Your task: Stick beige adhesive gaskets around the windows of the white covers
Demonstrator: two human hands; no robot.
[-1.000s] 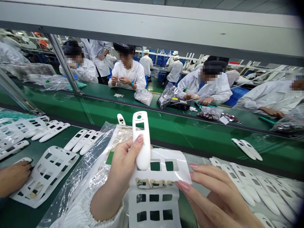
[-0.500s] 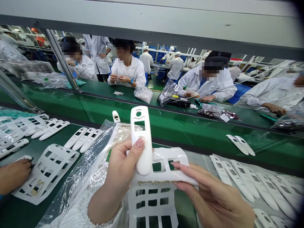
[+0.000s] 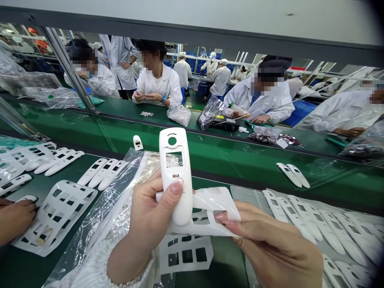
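Observation:
My left hand (image 3: 150,216) is closed around a white plastic housing (image 3: 183,188), thumb on its front. The housing stands nearly upright and has a round hole above a square window. Behind and right of it curls a white sheet with square cut-outs (image 3: 214,196), its left part hidden by the housing. The fingers of my right hand (image 3: 267,232) pinch that sheet at its right end. Below, another part of cut-out sheeting (image 3: 187,256) hangs or lies over the bench; whether it joins the held sheet I cannot tell.
White housings (image 3: 318,220) lie in rows at the right, others (image 3: 97,173) at the left. A clear plastic bag (image 3: 120,208) sits beside my left arm. At far left a co-worker's hand (image 3: 18,218) touches a housing near another cut-out sheet (image 3: 64,200). Co-workers sit across the green conveyor (image 3: 228,160).
The right end of the sheet is bent and twisted more in my right hand. The lower sheeting has shifted up and left. My left hand still holds the housing, slightly further left.

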